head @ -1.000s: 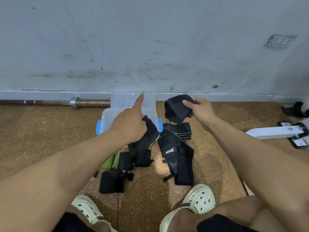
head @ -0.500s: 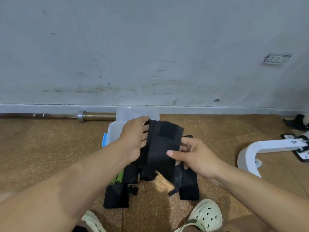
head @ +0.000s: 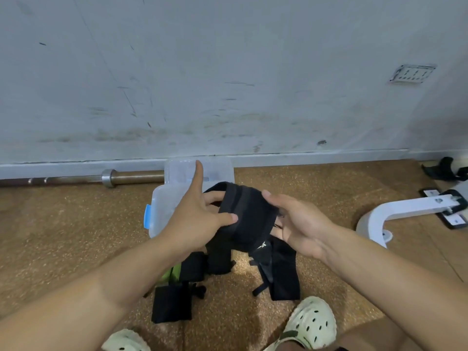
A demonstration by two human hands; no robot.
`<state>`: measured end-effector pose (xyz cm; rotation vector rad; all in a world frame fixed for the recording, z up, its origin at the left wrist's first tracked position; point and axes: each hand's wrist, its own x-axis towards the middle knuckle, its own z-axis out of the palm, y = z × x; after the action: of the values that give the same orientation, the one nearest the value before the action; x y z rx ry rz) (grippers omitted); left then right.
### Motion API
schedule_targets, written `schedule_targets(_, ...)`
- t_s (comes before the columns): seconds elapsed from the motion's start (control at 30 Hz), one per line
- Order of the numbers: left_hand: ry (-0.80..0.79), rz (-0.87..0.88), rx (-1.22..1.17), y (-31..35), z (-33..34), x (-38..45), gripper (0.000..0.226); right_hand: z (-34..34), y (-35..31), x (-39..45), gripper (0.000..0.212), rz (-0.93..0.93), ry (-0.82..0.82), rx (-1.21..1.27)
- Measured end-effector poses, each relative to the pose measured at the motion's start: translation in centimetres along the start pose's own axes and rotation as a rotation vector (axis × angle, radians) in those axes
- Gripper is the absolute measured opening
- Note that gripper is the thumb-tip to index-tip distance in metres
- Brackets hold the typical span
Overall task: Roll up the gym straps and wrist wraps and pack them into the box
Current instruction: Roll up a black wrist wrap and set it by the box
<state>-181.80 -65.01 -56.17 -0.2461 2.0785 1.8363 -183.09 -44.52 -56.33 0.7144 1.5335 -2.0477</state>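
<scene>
Both hands are up over the cork-brown floor [head: 76, 236], and between them sits a wide black fabric wrist wrap [head: 247, 219], bent into a loose curved band. The left hand [head: 196, 219] pinches its left edge, thumb on the near face, fingers curled behind, and the index finger sticking straight up toward the far wall. The right hand [head: 296, 224] cups the wrap's right edge, fingers bent around it, palm turned inward.

Just behind the left hand stands the clear plastic box with blue latches [head: 162, 206], and its transparent lid [head: 217, 171] leans against the scuffed grey wall [head: 228, 72]. On the floor below the hands lies the pile of remaining black straps [head: 281, 274], one with a small white logo, alongside a folded black wrap [head: 171, 304] on the near left and a strip of green fabric [head: 172, 273] peeking out beside it.

Far left, a steel barbell [head: 109, 178] lies along the wall. Far right, a white curved metal frame [head: 405, 211] rests on the floor. Two pale perforated clogs [head: 309, 323] show at the near edge.
</scene>
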Motion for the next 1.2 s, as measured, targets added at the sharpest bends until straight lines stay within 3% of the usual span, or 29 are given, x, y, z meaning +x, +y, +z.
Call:
schedule_targets(0.07, -0.032, 0.062, 0.063, -0.3, 0.2, -0.1, 0.130, 0.1, 0.5, 0.1, 0.088, -0.065, 0.068, 0.042)
schedule_targets(0.17, -0.027, 0.019, -0.032, -0.2, 0.3, -0.1, 0.127, -0.1, 0.6, -0.1, 0.094, -0.116, -0.004, -0.003)
schedule_targets(0.27, 0.055, -0.072, -0.293, -0.1, 0.2, 0.4, 0.116, 0.0, 0.3, -0.3, 0.086, -0.121, -0.124, -0.128)
schedule_targets(0.37, 0.173, -0.048, -0.373, 0.3, -0.2, 0.8, 0.117, 0.0, 0.5, -0.8, 0.073, -0.087, -0.214, -0.248)
schedule_targets(0.53, 0.212, -0.005, -0.328, 0.1, -0.4, 1.1, 0.117, -0.2, 1.4, -1.1, 0.058, -0.111, -0.183, -0.360)
schedule_targets(0.77, 0.132, 0.052, -0.230, 0.5, 0.2, 0.2, 0.111, 0.0, 1.6, -1.3, 0.033, -0.243, -0.133, -0.132)
schedule_targets(0.97, 0.161, 0.047, -0.301, 0.6, 0.0, 0.5, 0.088, 0.0, 1.6, -1.5, 0.028, -0.317, -0.122, -0.088)
schedule_targets(1.2, 0.218, 0.071, -0.193, 0.3, 0.1, 0.8, 0.103, 0.1, 1.5, -1.6, 0.019, -0.390, -0.071, -0.160)
